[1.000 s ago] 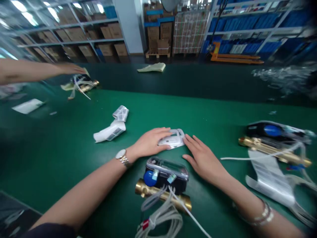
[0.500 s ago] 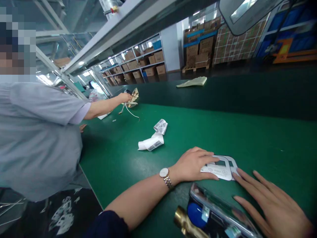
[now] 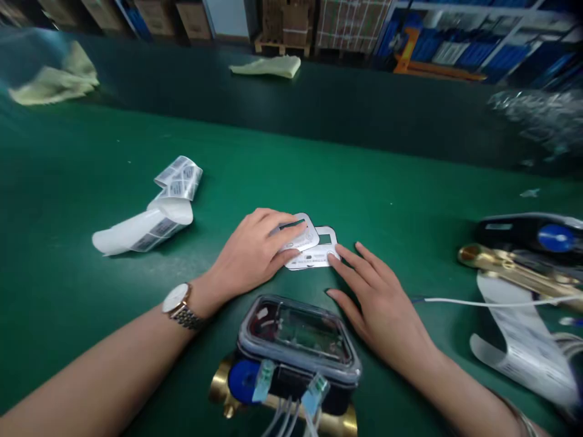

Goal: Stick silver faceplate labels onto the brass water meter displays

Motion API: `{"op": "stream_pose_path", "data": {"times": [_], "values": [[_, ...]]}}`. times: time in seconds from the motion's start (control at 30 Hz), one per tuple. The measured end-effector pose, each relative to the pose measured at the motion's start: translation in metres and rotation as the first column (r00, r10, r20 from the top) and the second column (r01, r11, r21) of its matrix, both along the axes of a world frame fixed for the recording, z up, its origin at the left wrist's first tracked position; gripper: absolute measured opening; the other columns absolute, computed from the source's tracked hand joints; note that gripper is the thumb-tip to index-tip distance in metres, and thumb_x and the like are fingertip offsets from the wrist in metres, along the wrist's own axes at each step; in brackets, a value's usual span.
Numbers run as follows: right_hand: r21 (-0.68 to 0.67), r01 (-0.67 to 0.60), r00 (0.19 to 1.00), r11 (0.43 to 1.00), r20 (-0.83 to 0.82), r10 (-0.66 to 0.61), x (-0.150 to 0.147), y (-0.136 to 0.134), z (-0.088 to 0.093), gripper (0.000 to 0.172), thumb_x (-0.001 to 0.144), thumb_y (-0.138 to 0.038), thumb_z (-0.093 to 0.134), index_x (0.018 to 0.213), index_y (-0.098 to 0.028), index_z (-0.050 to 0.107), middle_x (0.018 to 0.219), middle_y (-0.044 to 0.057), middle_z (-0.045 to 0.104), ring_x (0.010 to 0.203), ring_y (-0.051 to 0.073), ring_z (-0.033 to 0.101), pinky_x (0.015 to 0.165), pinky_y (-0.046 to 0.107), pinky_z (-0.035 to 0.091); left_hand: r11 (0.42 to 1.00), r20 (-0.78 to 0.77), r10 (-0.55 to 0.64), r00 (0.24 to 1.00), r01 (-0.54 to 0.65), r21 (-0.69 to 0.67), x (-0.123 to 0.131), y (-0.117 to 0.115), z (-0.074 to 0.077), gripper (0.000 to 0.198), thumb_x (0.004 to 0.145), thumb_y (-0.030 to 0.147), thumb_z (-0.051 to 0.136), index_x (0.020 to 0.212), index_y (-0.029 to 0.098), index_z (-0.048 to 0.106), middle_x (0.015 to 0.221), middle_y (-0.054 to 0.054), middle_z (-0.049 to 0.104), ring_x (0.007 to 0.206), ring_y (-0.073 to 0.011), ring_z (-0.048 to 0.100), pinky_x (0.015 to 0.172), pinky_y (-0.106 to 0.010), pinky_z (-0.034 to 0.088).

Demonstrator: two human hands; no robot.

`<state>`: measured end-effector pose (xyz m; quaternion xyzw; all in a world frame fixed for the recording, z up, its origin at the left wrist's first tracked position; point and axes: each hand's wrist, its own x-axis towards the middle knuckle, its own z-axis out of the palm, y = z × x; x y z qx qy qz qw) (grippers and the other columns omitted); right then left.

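My left hand (image 3: 252, 249) is over a white faceplate label (image 3: 310, 237) with a rectangular window, its fingers and thumb closed around the label's left side. That label overlaps a second faceplate label (image 3: 301, 263) lying on the green table. Beside it, my right hand (image 3: 378, 297) has its fingers spread, with fingertips touching the second label's right edge. Just below the hands stands a meter (image 3: 298, 340) with a clear-lidded black housing, a blue disc and a brass pipe body. Thin wires with clear connectors hang from its front.
A curled strip of printed stickers (image 3: 170, 212) lies at left. On the right are another brass meter (image 3: 514, 258), a white cable and a second sticker strip (image 3: 523, 352). Pale cloths (image 3: 268, 67) and crumpled clear plastic (image 3: 542, 118) rest on the dark strip behind.
My view has swung right and down, so the co-worker is out of frame. The two labels now overlap at a different angle, spread further apart. Both hands stay by them.
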<state>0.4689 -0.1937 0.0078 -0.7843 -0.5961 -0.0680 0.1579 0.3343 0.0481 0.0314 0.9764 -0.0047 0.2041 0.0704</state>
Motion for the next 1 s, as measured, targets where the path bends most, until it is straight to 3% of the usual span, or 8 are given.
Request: {"op": "stream_pose_path", "data": {"times": [0.23, 1.0], "values": [[0.027, -0.011, 0.999, 1.000, -0.031, 0.012, 0.0003, -0.0017, 0.0008, 0.049, 0.103, -0.036, 0.057, 0.147, -0.015, 0.056, 0.157, 0.012, 0.052, 0.149, 0.035, 0.042, 0.117, 0.062, 0.046, 1.000, -0.135, -0.006, 0.991, 0.003, -0.029, -0.0008, -0.0042, 0.0001, 0.049, 0.096, 0.055, 0.064, 0.134, 0.024, 0.068, 0.139, -0.007, 0.067, 0.123, -0.0307, 0.058, 0.104, -0.052, 0.049], [-0.005, -0.020, 0.998, 1.000, -0.053, 0.020, 0.0016, -0.0024, 0.0058, 0.049, 0.102, -0.035, 0.058, 0.148, -0.016, 0.055, 0.158, 0.013, 0.051, 0.150, 0.034, 0.041, 0.119, 0.060, 0.045, 0.999, -0.111, -0.015, 0.994, 0.010, -0.050, 0.0007, -0.0005, -0.0014, 0.050, 0.094, 0.056, 0.067, 0.133, 0.024, 0.070, 0.138, -0.007, 0.069, 0.124, -0.0303, 0.061, 0.107, -0.050, 0.049]]}}
